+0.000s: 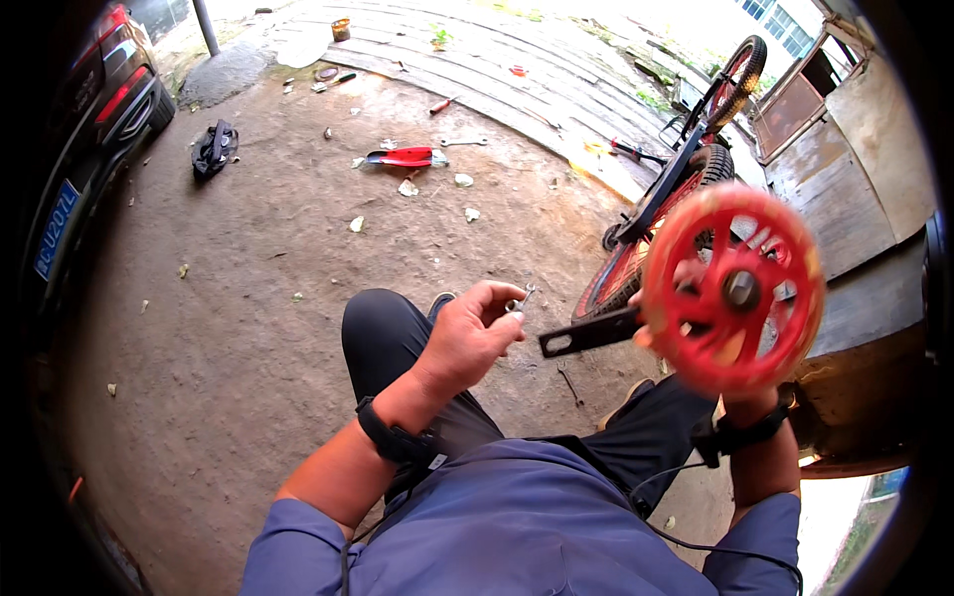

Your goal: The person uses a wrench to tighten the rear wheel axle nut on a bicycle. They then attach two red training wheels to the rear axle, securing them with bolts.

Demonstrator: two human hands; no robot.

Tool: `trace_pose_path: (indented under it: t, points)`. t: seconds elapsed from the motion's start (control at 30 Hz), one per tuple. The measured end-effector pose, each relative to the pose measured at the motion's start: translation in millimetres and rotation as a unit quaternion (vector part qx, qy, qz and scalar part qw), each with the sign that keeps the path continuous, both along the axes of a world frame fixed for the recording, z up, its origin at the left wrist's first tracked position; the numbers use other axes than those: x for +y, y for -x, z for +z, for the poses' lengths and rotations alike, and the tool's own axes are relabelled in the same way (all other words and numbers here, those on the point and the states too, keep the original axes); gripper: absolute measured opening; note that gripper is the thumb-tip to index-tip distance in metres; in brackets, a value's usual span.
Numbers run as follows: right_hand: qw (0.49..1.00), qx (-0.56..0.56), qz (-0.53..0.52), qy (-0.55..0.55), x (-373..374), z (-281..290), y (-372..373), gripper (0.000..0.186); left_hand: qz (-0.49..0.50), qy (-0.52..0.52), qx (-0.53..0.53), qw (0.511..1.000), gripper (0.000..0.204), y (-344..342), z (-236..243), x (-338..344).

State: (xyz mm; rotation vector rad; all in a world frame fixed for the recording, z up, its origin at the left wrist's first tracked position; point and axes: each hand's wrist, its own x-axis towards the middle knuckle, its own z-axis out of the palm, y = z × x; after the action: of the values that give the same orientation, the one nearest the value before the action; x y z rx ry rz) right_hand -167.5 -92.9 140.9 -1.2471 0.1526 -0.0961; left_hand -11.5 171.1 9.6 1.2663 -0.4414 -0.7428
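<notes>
My right hand (pixel 644 336) is mostly hidden behind a red spoked training wheel (pixel 686 219), with its fingers closed round it. A bolt head or nut sits at the wheel's hub, and a black slotted metal bracket (pixel 586 336) sticks out to the left of it. My left hand (pixel 472 336) is raised over my knee, thumb and fingertips pinching a small shiny metal bolt-like part (pixel 524 300); its exact kind is hard to make out. The hands are apart. On the ground between my feet lies a spanner (pixel 569 383).
A red and black bicycle (pixel 666 199) stands at the right, close beyond the wheel. Ahead lie a red mudguard-like piece (pixel 402 157), another spanner (pixel 464 142), a screwdriver (pixel 441 106) and scraps. A black bag (pixel 214 149) lies near a parked car (pixel 109 109).
</notes>
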Motion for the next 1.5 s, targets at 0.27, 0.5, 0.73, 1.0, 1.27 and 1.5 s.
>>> trace_pose_path:
  t: [0.27, 0.5, 0.73, 1.0, 1.27, 1.5]
  points:
    - [0.918, -0.051, 0.028, 0.392, -29, 69, -81, 0.015, 0.061, 0.053, 0.085, 0.993, 0.033, -30, -22, -34]
    - [0.897, -0.070, 0.030, 0.435, -96, 89, -155, 0.033, 0.088, 0.055, 0.173, 0.979, 0.030, -76, -31, -114]
    - [0.883, -0.021, 0.002, 0.469, -142, 98, -204, 0.035, 0.097, 0.053, 0.260, 0.959, 0.024, -102, -64, -187]
    - [0.830, 0.065, 0.050, 0.552, -174, 84, -252, 0.035, 0.064, 0.076, 0.314, 0.944, 0.025, -123, -97, -245]
    - [0.800, 0.157, 0.052, 0.577, -171, 53, -286, 0.038, -0.005, 0.052, 0.284, 0.957, 0.030, -123, -127, -275]
    - [0.779, 0.226, 0.083, 0.579, -187, 41, -309, 0.031, -0.049, 0.059, 0.259, 0.963, 0.033, -128, -129, -296]
